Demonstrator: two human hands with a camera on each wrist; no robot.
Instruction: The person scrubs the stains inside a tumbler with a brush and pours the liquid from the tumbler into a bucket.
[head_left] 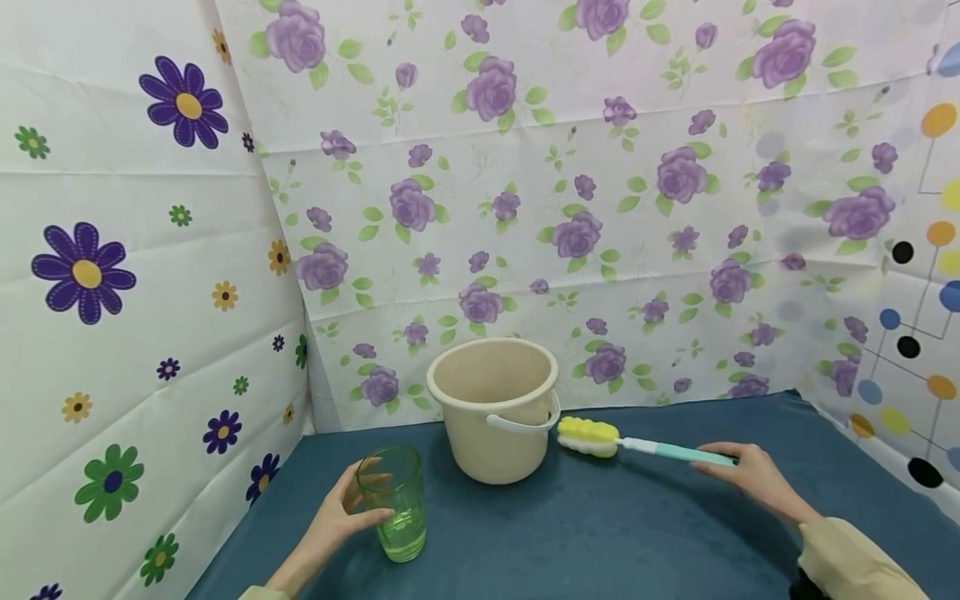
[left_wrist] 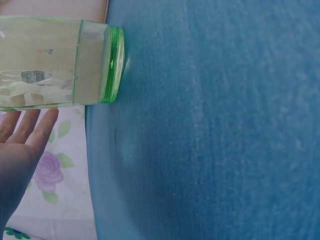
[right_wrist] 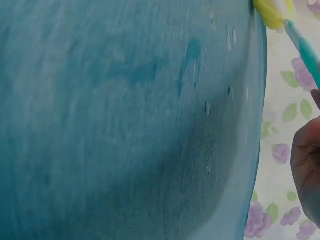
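Observation:
In the head view my left hand (head_left: 339,510) holds a clear green drinking glass (head_left: 403,508), thumb in front and fingers around the far side. The glass is upright, its base at the table, with a little clear liquid low inside. The left wrist view shows the glass (left_wrist: 55,65) lying sideways across the picture, fingertips against its wall. On the right, my right hand (head_left: 757,479) grips the end of a sponge bottle brush (head_left: 675,451). Its yellow and white sponge head points left, beside the bucket. Only part of the right hand (right_wrist: 309,160) appears in the right wrist view.
A beige bucket (head_left: 495,442) with a white handle stands at the back middle, between the two hands. A dark blue cloth (head_left: 600,533) covers the table, and water drops show on it in the right wrist view. Flowered sheets (head_left: 480,208) hang behind and at the sides.

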